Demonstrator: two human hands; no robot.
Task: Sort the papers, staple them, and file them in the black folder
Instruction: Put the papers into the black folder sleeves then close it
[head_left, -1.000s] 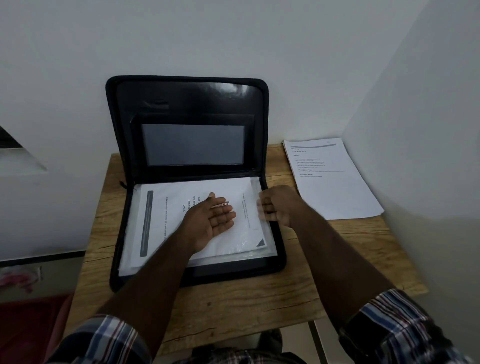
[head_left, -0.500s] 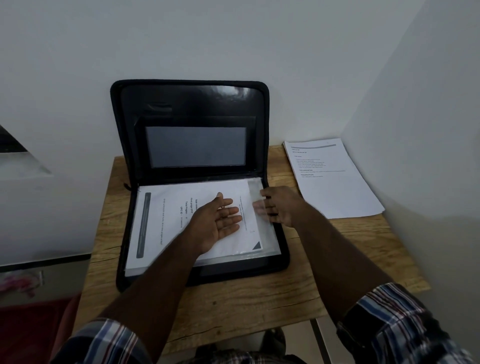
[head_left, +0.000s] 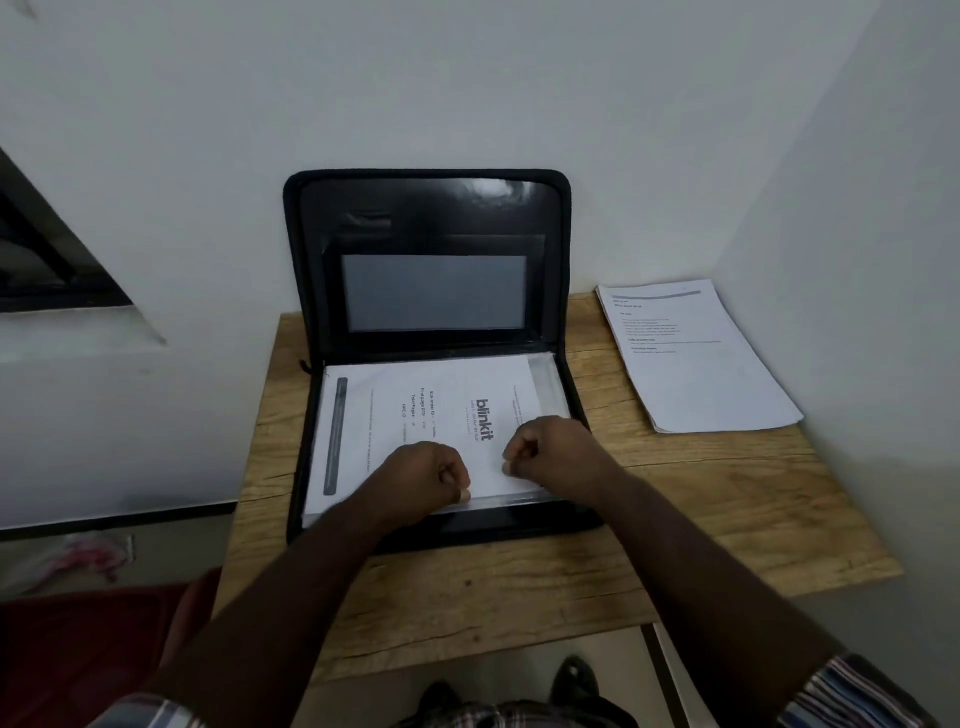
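Head view, left hand (head_left: 428, 475): I see curled fingers pinching the near edge of the clear sleeve (head_left: 545, 382) over the filed paper (head_left: 441, 415).
Head view, right hand (head_left: 545, 452): curled, knuckles on the page; whether it grips anything I cannot tell.
Head view, black folder (head_left: 426, 218): open, lid leaning against the wall.
Risk: I'd judge an uneven tug could crease the sheet.
Risk: the unfiled stack (head_left: 696, 358) on the table (head_left: 519, 592) may get forgotten.
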